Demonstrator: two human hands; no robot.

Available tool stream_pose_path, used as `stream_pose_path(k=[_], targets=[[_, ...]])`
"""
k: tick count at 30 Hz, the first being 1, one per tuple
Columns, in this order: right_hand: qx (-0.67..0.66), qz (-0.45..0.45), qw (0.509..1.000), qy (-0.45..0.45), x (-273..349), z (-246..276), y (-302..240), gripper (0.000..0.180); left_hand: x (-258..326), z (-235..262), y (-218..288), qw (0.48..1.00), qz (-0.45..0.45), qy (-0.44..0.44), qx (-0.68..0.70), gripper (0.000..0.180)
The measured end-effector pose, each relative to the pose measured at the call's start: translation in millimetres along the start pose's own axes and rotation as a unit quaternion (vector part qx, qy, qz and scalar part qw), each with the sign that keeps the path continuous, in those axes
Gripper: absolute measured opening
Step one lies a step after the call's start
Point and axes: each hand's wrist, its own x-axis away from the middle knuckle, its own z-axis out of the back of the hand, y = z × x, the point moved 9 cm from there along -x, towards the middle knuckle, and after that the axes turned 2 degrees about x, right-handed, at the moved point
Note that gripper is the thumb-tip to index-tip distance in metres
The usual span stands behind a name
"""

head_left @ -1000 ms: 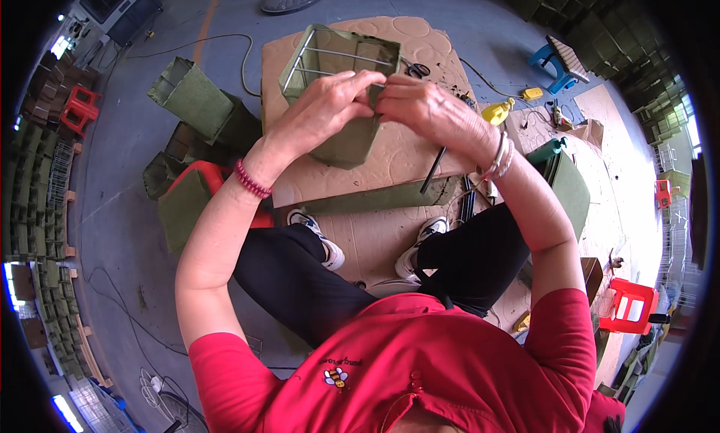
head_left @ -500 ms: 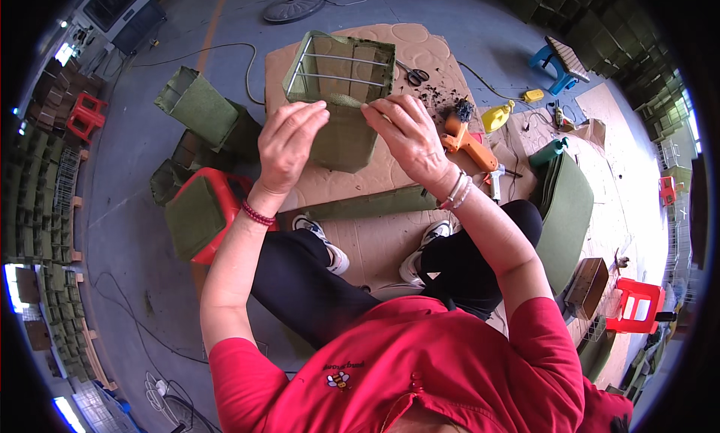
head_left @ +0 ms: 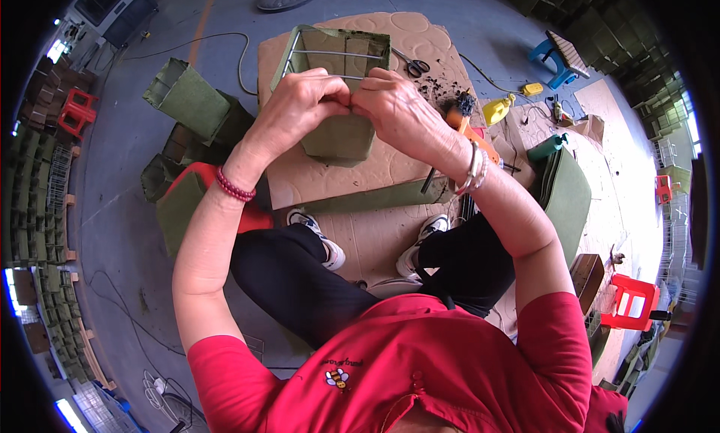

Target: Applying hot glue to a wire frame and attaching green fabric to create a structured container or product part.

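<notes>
The left hand (head_left: 311,99) is drawn nearly closed, its fingers curled and thumb brought in toward the fingertips. The right hand (head_left: 390,106) is curled in much the same way, and the tips of the two hands meet just above the near rim of a green box (head_left: 341,144). Both hands are at that rim, but the fingers hide what, if anything, is pinched between their tips.

The green box stands on the cardboard-covered tabletop (head_left: 409,163), directly under and beyond the hands. Its open top, crossed by thin metal rods (head_left: 341,53), shows on the far side of the fingers, while its near wall shows below them.

On the tabletop to the right of the box lie scissors (head_left: 418,68) and scattered black scraps (head_left: 435,84). Nearer, an orange tool (head_left: 485,139) is partly covered by the right forearm. A yellow bottle (head_left: 497,111) is farther right, with a green bottle (head_left: 547,147) nearer, beside a stack of green panels (head_left: 568,204). A long green strip (head_left: 367,199) runs along the tabletop's near edge.

On the left, well apart from the hands, more green boxes (head_left: 189,99) are grouped on the floor. A red beaded bracelet (head_left: 234,187) circles the left wrist, and pale bracelets (head_left: 475,170) circle the right.
</notes>
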Motion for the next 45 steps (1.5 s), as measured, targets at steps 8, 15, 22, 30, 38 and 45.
stream_pose_path(k=[8, 15, 22, 30, 38, 45], targets=[[0.094, 0.016, 0.994, 0.062, 11, 9, -29, 0.018, 1, -6, -26, 0.98, 0.137, -0.041, 0.14, 0.027], [0.13, -0.018, 0.985, 0.108, 15, -1, -20, 0.018, 21, 36, -9, 0.98, 0.038, 0.193, 0.008, 0.032], [0.047, -0.013, 0.997, 0.054, 6, -2, -14, 0.013, 45, -2, 25, 0.962, -0.091, 0.199, -0.166, 0.046], [-0.025, -0.003, 1.0, -0.007, 3, 0, -2, 0.012, 6, 1, 4, 1.0, -0.001, 0.016, -0.017, 0.042], [0.076, -0.027, 0.986, 0.148, 30, 4, -18, 0.023, 9, -9, 9, 1.0, 0.02, -0.014, 0.003, 0.047], [-0.001, -0.046, 0.995, 0.086, 16, 11, -6, 0.01, 24, -7, 20, 0.992, -0.026, 0.099, -0.075, 0.053]])
